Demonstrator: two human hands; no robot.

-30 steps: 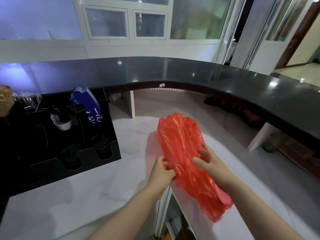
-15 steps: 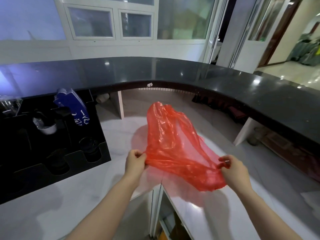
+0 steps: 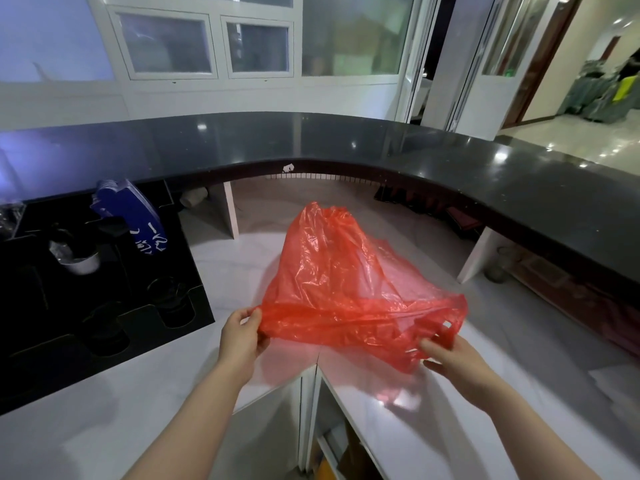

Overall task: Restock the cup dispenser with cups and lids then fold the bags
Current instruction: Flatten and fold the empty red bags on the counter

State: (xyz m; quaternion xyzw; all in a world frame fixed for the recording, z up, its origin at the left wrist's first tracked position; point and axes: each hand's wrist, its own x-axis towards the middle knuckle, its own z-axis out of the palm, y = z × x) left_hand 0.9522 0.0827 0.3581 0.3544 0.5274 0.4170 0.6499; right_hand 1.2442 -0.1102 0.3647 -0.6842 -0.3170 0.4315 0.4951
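A thin red plastic bag [image 3: 332, 282] is stretched in the air above the white counter [image 3: 433, 427]. My left hand [image 3: 240, 337] pinches its left edge. My right hand [image 3: 450, 355] grips the right end near the handle loops. The far part of the bag billows up and away from me. To the left stands the black cup dispenser [image 3: 104, 306], with round holes, a stack of blue cups [image 3: 135, 220] lying tilted in it and a clear lid stack [image 3: 74, 258] beside them.
A curved black upper counter [image 3: 381, 147] runs behind and to the right. Shelf supports and dark items sit beneath it. An open cabinet gap [image 3: 311, 427] lies below the counter corner between my arms. Windows and a doorway are at the back.
My hands have moved apart and pulled the bag from a crumpled bunch into a wide stretched sheet. My right hand shifted from lying on the bag to gripping its right end.
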